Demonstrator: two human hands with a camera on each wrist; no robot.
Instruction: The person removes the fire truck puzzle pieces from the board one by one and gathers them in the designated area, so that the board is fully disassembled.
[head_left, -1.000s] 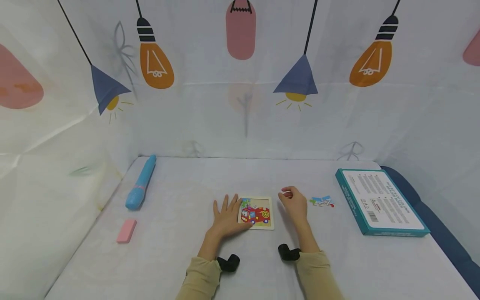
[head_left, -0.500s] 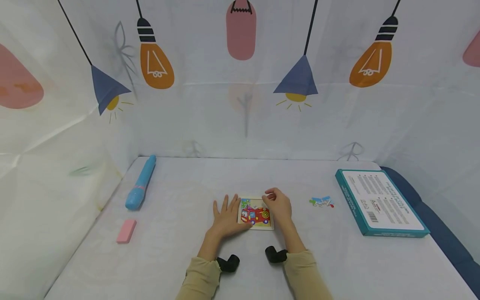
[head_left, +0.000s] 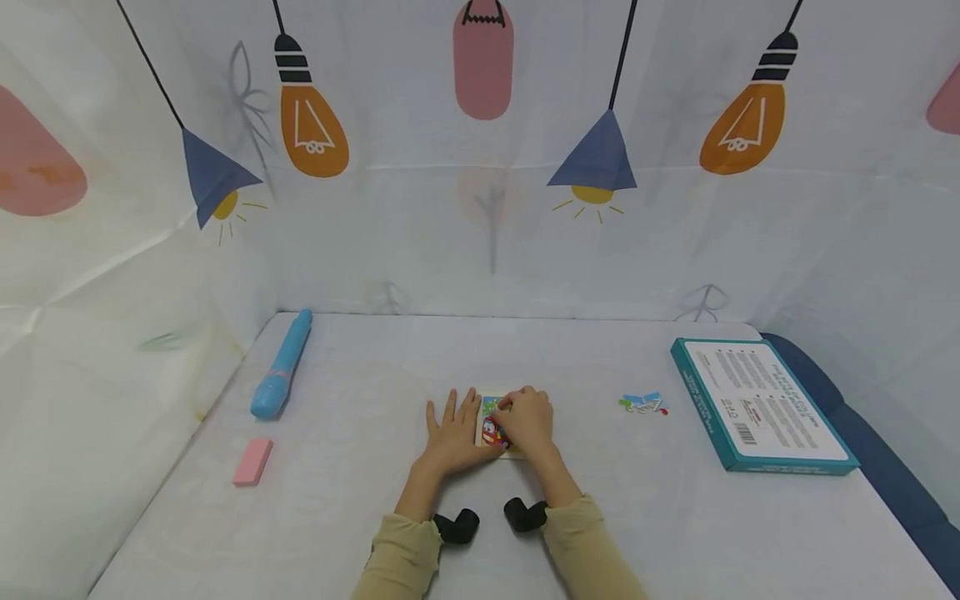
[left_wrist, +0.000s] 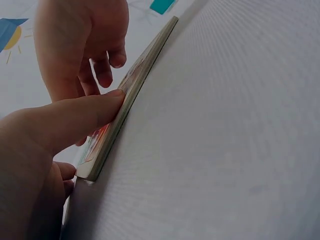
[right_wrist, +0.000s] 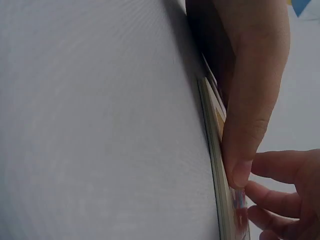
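Observation:
In the head view my left hand [head_left: 453,433] rests with spread fingers along the left side of a small jigsaw puzzle board [head_left: 517,457]. Its thumb lies over the near edge, as the left wrist view also shows. The puzzle shows a red truck with a face, framed by a pale wooden border. My right hand [head_left: 528,423] is over the puzzle and covers its right part, fingers bent. In the right wrist view its thumb [right_wrist: 241,165] points down at the picture. I cannot tell whether thumb and index finger pinch a puzzle piece. Several loose puzzle pieces [head_left: 643,404] lie right of the hands.
A teal and white box [head_left: 767,400] lies at the right, near a dark blue seat [head_left: 862,417]. On the left are a blue microphone-shaped object [head_left: 282,367] and a pink block [head_left: 253,462]. A patterned cloth stands behind the white table.
My right hand has moved left from beside the loose pieces, past the board's right edge, onto the middle of the puzzle. My left hand has stayed in place.

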